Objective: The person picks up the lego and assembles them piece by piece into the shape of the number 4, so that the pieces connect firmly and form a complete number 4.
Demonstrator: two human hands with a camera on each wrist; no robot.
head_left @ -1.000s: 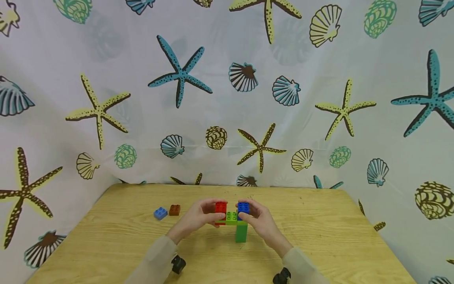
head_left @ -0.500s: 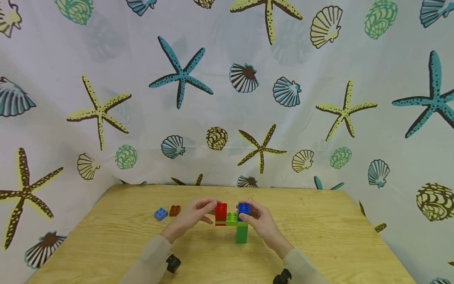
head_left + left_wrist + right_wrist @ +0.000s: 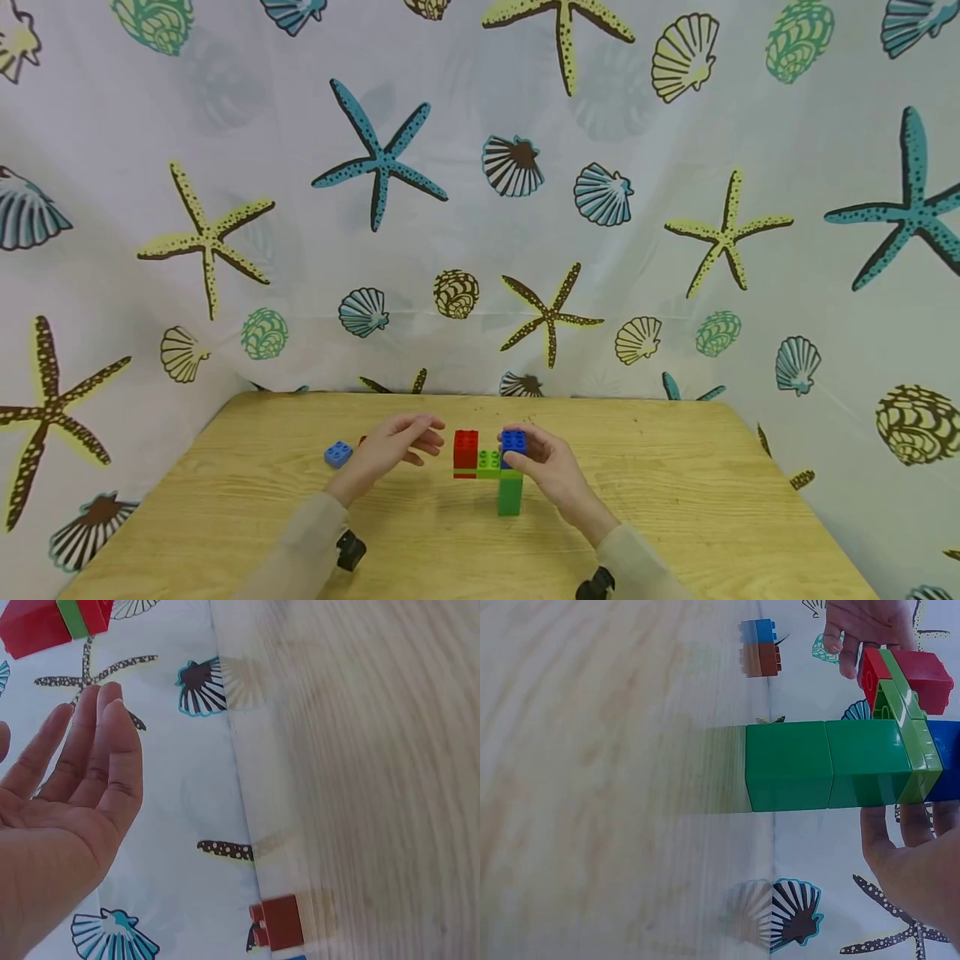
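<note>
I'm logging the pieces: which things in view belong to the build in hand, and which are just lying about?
In the build:
- dark blue studded plastic block, held by the right hand
- lime-green studded plastic crosspiece
- red plastic blocks
- dark green plastic blocks

Lying loose, perhaps spare:
- light blue studded plastic brick
- brown studded plastic brick

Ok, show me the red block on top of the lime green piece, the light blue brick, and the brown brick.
Red block [image 3: 466, 454]: head view, on its front face.
Light blue brick [image 3: 338, 452]: head view, on its studded top.
Brown brick [image 3: 283, 922]: left wrist view, on its plain side.
</note>
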